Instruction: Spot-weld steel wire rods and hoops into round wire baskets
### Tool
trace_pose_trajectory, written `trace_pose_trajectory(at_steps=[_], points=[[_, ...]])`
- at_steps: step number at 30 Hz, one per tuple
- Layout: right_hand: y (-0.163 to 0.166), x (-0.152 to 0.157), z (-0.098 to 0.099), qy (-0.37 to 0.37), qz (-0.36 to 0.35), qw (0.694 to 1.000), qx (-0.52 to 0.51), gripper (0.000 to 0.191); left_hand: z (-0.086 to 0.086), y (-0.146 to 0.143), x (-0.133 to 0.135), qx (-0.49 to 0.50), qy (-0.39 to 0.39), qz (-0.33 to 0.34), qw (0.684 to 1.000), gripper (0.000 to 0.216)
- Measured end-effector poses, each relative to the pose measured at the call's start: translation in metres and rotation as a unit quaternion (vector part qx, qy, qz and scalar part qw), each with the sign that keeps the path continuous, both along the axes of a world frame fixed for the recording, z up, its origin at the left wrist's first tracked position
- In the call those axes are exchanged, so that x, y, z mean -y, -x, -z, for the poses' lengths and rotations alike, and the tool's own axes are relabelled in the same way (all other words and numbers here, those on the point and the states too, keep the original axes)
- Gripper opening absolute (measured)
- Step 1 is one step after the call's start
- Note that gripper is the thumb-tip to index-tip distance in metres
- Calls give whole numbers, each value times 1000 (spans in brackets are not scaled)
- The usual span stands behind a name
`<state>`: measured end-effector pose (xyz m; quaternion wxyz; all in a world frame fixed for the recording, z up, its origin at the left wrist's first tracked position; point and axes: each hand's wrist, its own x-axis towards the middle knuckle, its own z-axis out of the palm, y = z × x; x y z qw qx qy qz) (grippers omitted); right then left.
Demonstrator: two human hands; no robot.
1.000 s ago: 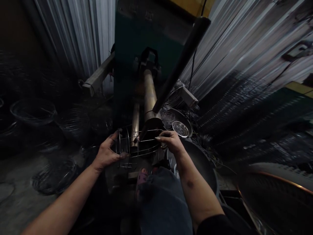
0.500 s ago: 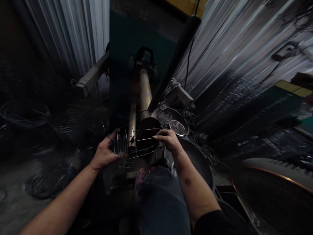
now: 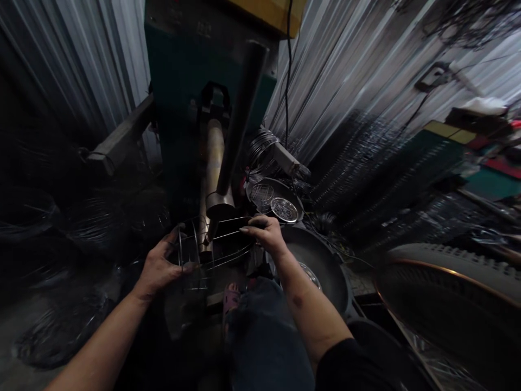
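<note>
Beside machinery [image 3: 187, 70], left hand [image 3: 160, 269] and right hand [image 3: 266, 233] hold one basket [image 3: 228, 232].

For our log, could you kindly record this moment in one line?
left hand: holds wire frame | right hand: holds it too | near: pipe

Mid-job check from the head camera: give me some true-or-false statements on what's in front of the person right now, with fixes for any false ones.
1. The left hand and right hand are both on a wire frame. True.
2. A metal pipe shows through the wire frame. True.
3. The person wears boots. False: a pink sandal.
4. The wall behind is brick. False: it is corrugated metal sheeting.
</note>
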<state>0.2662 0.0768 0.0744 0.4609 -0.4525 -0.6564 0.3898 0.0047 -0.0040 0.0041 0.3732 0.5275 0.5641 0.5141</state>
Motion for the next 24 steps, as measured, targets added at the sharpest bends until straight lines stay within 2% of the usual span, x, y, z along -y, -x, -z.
trace_pose_trajectory(at_steps=[4,12,16,21,24], points=[[2,1,3,-36,15,999,-2,32,-2,0,-1,3,14,-12,1000,103],[0,-1,6,-40,-13,999,-24,29,-4,-2,-1,7,15,-26,1000,101],[-1,-1,9,-49,-16,998,-24,28,-2,-6,0,38,8,-7,999,104],[2,2,6,-38,12,999,16,31,-7,-10,0,48,13,-4,999,107],[-3,17,-1,-84,63,994,33,27,-15,-10,13,25,23,-15,999,105]])
